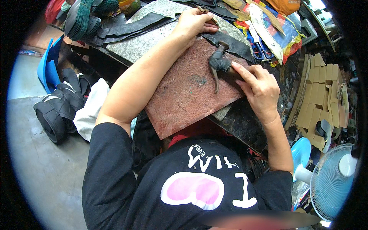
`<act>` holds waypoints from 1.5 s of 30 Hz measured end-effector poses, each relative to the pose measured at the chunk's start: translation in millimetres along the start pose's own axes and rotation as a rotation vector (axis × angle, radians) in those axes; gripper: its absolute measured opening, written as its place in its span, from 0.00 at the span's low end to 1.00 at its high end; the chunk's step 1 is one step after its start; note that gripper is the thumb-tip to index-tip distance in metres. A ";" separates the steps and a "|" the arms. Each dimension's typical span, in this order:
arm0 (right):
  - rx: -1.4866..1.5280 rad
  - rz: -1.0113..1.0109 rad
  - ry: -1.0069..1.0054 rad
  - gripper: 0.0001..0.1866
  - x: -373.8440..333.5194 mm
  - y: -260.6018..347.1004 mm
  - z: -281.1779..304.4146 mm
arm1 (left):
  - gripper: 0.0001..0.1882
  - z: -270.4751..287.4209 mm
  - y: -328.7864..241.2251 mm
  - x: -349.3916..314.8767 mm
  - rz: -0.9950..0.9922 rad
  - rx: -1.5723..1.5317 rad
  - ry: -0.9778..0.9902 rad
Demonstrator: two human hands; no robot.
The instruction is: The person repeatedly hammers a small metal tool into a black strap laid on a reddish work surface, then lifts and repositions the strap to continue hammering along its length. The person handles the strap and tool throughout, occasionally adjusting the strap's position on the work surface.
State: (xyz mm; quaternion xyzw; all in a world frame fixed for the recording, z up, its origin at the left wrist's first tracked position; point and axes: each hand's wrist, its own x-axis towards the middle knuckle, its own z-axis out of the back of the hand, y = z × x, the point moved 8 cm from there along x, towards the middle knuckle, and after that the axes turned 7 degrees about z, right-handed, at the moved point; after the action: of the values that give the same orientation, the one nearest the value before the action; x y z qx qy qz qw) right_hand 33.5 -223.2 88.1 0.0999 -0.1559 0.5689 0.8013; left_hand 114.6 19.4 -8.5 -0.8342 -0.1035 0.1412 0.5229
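Note:
My right hand (260,89) is closed around the handle of a claw hammer, its index finger stretched along it. The hammer (218,63) has dark wrapping around its head and lies over a reddish-brown board (188,86), its curved claw pointing toward me. At the far side of the board, my left hand (193,23) is bent with its fingers closed on a small brownish piece whose kind I cannot make out. Black strips of leather-like material (132,27) lie beside the left hand, and another black strip (234,46) runs behind the hammer.
Blue-handled scissors (260,50) and a pale curved template (264,30) lie at the far right. Bundles of dark green cord (82,19) sit far left. Folded cardboard (316,96) and a fan (333,184) stand right; black rolls (57,107) lie left on the floor.

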 end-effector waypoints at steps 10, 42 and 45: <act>0.241 -0.091 -0.034 0.14 65.2 -58.0 -22.5 | 0.16 -38.7 -37.2 -30.2 -0.652 1.276 0.087; 0.205 -0.061 -0.107 0.12 78.1 -67.9 -39.0 | 0.12 -40.8 -44.7 -36.5 -0.819 1.320 -0.160; 0.223 -0.065 -0.092 0.12 79.4 -68.7 -40.8 | 0.11 -39.9 -44.2 -34.9 -0.783 1.352 -0.151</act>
State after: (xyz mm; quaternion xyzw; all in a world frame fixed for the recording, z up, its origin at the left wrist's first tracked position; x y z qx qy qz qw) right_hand 128.0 -162.4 80.1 0.2192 -0.1252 0.5512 0.7953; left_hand 94.5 -6.2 52.3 -0.2259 -0.3170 0.0355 0.9204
